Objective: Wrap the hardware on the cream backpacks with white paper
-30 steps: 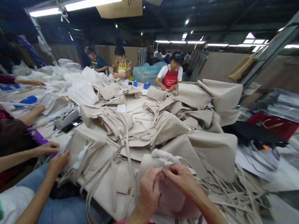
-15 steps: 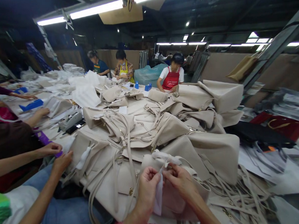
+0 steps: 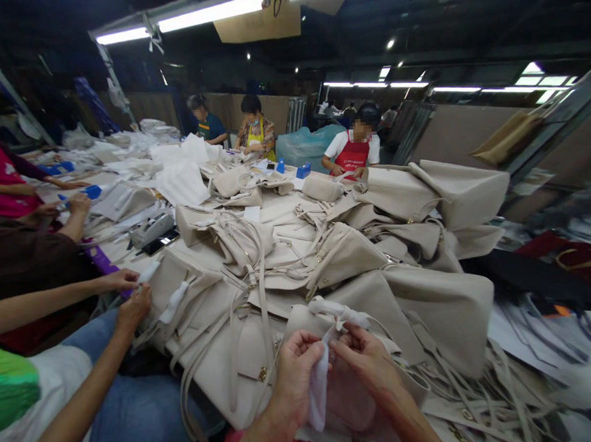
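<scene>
Low in the centre, my left hand (image 3: 300, 364) pinches a strip of thin white wrapping (image 3: 318, 394), whose loose end hangs down below the fingers. Close on its right, my right hand (image 3: 366, 353) has its fingertips pressed together at the upper part of the same wrapping. Both hands are over a cream bag (image 3: 349, 401), and more white wrapping (image 3: 338, 310) lies around its handle just above the fingers. What lies between the right fingertips is partly hidden.
Cream bags (image 3: 430, 299) are heaped across the table, with loose straps (image 3: 491, 396) at the lower right. A co-worker's hands (image 3: 132, 291) are close on the left. A tape dispenser (image 3: 152, 230) stands behind them. Several people sit around the table.
The view has shifted a little, so the scene sits further right. My hands keep their pinch on the wrapping, its hanging end now more bunched. At left, a co-worker's hand has lifted a blue object.
</scene>
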